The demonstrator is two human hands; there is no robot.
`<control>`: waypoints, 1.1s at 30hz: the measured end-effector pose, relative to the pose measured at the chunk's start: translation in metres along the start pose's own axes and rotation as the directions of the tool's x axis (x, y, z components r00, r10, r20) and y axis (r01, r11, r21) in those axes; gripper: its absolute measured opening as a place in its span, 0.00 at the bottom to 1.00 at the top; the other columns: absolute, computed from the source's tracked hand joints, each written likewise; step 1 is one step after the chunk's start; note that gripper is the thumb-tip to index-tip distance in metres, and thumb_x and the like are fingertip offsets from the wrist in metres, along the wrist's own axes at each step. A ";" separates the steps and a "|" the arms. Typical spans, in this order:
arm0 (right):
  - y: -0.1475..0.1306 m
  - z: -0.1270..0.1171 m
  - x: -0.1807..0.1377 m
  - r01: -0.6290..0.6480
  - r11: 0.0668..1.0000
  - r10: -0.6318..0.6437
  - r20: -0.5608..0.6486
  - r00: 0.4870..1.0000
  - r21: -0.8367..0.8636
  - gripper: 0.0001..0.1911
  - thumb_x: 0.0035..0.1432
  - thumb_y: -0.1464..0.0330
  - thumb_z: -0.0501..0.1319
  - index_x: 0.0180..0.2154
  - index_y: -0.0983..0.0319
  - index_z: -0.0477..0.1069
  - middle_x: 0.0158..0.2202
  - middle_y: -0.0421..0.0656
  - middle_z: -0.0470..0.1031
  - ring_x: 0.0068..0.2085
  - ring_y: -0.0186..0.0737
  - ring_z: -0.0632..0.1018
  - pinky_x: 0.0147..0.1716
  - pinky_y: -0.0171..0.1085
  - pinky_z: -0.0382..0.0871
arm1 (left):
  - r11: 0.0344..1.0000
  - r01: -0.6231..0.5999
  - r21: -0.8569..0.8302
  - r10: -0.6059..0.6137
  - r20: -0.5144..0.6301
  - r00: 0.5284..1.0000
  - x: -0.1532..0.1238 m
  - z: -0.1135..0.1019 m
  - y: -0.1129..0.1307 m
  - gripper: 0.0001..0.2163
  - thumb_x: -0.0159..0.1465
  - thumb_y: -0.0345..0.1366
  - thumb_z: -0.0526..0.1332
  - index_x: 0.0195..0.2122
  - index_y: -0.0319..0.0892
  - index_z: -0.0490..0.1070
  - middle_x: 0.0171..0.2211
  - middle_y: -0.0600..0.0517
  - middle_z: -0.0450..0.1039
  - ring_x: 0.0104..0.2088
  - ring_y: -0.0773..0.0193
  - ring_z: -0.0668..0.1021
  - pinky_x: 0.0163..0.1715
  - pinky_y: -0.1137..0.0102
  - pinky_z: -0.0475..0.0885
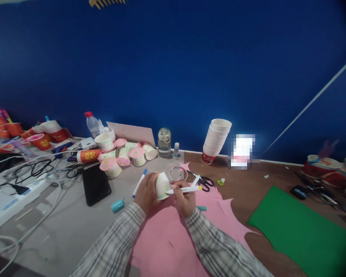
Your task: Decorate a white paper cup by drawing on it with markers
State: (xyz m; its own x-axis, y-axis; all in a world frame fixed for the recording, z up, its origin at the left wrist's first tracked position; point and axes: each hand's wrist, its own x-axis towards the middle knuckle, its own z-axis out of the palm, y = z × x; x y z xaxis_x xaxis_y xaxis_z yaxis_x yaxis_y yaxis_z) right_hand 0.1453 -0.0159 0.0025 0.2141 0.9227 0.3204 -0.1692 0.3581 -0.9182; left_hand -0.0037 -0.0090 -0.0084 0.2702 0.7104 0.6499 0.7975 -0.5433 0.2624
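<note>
Paper cup [162, 186]: 1, white, green-and-yellow markings, tilted
Marker [187, 189]: 1, white, yellow end, nearly level, tip at cup

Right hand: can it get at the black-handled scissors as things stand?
Probably yes. The black-handled scissors lie just beyond the right hand, their handles uncovered. The hand is holding a white marker, though, so it would likely have to put that down first.

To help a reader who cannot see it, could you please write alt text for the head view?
A person's left hand holds a patterned paper cup while the right hand holds a marker to it, above pink paper. Pink-trimmed cups sit to the left; a cup stack and a green sheet are to the right.
</note>
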 end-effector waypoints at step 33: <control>0.002 -0.002 0.001 -0.009 0.999 0.009 0.000 1.000 -0.042 0.08 0.44 0.68 0.57 0.16 0.59 0.69 0.21 0.40 0.78 0.23 0.43 0.76 0.22 0.35 0.67 | 0.999 0.031 0.034 -0.032 0.027 0.999 -0.001 0.001 -0.002 0.35 0.45 0.44 0.62 0.53 0.40 0.49 0.45 0.41 0.63 0.47 0.47 0.68 0.44 0.52 0.69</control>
State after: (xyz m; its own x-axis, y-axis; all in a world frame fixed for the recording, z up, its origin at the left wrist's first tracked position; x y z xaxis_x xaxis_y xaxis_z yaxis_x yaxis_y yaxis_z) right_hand 0.1469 -0.0147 0.0003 0.2123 0.9260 0.3123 -0.1309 0.3436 -0.9299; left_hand -0.0047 -0.0086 -0.0102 0.2590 0.7390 0.6220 0.8234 -0.5056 0.2577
